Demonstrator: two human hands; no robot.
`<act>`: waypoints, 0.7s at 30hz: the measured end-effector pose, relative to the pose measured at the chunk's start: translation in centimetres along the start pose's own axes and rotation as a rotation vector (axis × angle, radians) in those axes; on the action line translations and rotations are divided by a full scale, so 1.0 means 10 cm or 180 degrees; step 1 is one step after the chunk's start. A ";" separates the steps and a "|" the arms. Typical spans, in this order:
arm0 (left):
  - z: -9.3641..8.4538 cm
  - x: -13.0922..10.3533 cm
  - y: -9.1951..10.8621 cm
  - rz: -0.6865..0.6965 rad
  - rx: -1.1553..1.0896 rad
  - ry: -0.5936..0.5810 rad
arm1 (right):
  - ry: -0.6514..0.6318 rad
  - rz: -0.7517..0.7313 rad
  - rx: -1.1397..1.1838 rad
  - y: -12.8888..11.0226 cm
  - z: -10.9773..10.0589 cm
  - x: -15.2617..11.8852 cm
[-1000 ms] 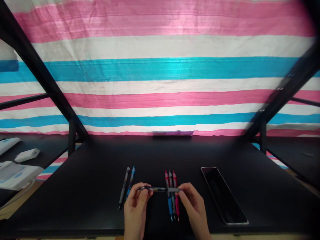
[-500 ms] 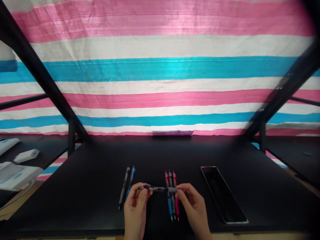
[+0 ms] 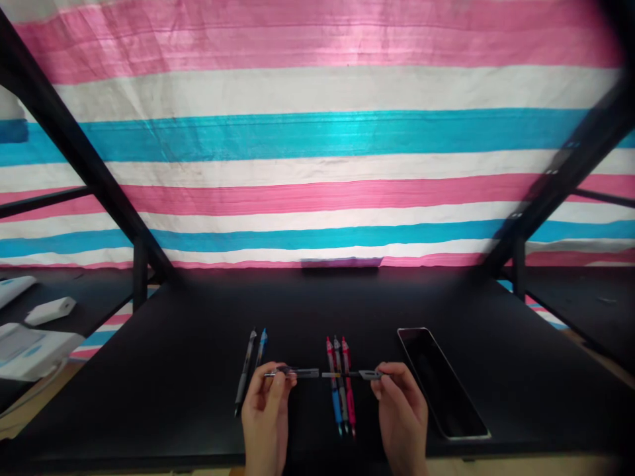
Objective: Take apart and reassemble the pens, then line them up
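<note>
Pinched a clear pen barrel (image 3: 308, 373) with thumb and fingers of the left hand (image 3: 266, 403). Pinched a grey grip (image 3: 370, 375) in the same narrow way with the right hand (image 3: 404, 404). Held both parts in one line above the worktop (image 3: 317, 304), with a thin refill (image 3: 330, 375) (yellowish at its end) pointing from grip toward barrel, slightly apart. Had three pens (image 3: 343, 396) underneath, and a phone (image 3: 444, 383) near the right hand.
</note>
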State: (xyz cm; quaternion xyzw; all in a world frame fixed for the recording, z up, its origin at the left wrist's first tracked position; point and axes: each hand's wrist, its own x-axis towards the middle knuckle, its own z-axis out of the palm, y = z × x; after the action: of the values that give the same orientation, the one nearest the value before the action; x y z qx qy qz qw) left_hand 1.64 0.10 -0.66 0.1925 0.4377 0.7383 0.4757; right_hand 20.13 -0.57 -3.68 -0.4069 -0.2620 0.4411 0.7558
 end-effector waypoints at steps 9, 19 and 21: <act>0.02 0.00 0.02 -0.0014 0.0009 -0.0044 | -0.0012 -0.0091 -0.0015 -0.05 0.03 -0.01; 0.01 0.00 0.01 0.0001 0.0031 -0.0154 | -0.0177 -0.0088 -0.0019 -0.04 0.02 0.01; 0.00 0.00 0.01 -0.0002 0.0057 -0.0218 | -0.0230 -0.0109 -0.0068 -0.03 0.01 0.00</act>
State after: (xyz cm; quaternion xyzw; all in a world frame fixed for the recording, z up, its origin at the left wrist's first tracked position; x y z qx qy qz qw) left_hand 1.61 0.06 -0.53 0.2218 0.4279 0.7271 0.4889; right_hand 20.21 -0.60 -3.32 -0.3942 -0.3007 0.4396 0.7490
